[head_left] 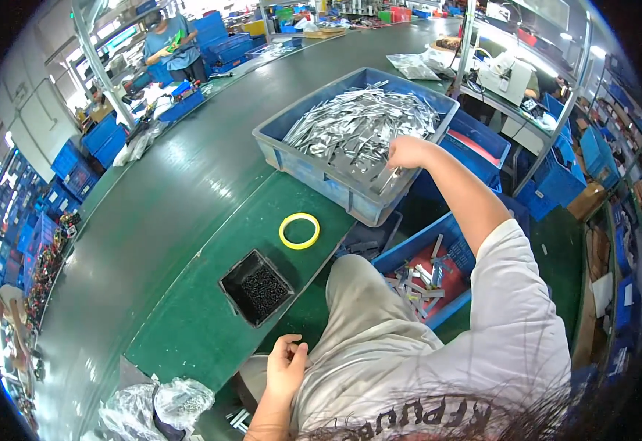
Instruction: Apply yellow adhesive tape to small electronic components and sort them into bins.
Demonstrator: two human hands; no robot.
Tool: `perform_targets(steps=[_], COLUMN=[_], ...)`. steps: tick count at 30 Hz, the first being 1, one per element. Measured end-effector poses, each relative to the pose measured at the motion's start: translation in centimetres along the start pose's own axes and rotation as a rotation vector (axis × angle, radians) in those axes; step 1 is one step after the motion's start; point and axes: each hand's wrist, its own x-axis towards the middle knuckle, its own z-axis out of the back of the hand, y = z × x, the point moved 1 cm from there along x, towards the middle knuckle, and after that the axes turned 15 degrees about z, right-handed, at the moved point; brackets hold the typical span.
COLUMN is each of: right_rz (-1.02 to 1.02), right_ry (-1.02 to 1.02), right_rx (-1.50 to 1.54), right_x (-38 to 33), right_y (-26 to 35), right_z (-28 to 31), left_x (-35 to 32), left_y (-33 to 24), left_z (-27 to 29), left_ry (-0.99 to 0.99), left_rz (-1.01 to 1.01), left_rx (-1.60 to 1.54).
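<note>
My right hand (408, 153) reaches over the near right part of a large blue bin (321, 176) heaped with thin silvery metal strips (365, 121). Its fingers are pinched together, and a slim metal strip (386, 178) shows just below them. Close to my lap, my left hand (286, 367) is loosely curled, with a gap between thumb and forefinger. Nothing is visible in it. On the green tabletop ahead of that hand stands a black square tub (236, 303) of small dark parts (262, 288). A yellow ring-shaped roll of tape (299, 231) lies between tub and bin.
Below the table edge at my right is a blue crate (450, 310) with loose strips and a red bottom. Clear plastic bags (159, 408) lie at the near left. A dark conveyor belt (188, 173) curves past the table. Across it, a person (170, 48) handles something green.
</note>
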Motion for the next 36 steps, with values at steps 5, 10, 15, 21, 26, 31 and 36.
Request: perform_targets(steps=[5, 10, 15, 21, 26, 31, 36], right_rz=[0.011, 0.084, 0.289, 0.685, 0.819, 0.741, 0.247], right_ry=[-0.181, -0.386, -0.656, -0.111, 0.274, -0.016, -0.293], right_rx=[0.184, 0.469, 0.756, 0.626, 0.841, 0.843, 0.332], right_x=[-0.3, 0.0, -1.7, -6.9, -9.3, -5.4, 5.4], right_y=[-0.2, -1.7, 5.6, 22.5, 28.8, 28.9, 23.2], right_z=[0.2, 2.9, 8.7, 3.8, -4.5, -6.1, -10.1], left_x=[-0.2, -0.2, -0.5, -1.8, -3.1, -2.9, -1.3], left_y=[-0.2, 0.0, -0.9, -2.9, -3.6, -2.8, -1.3], left_z=[0.1, 0.1, 0.0, 0.7, -0.7, -0.9, -0.5], left_ry=[-0.009, -0.001, 0.007, 0.061, 0.263, 0.175, 0.155], left_rz=[0.037, 0.028, 0.003, -0.244, -0.233, 0.024, 0.078], left_rx=[0.004, -0.008, -0.015, -0.206, -0.272, -0.354, -0.537])
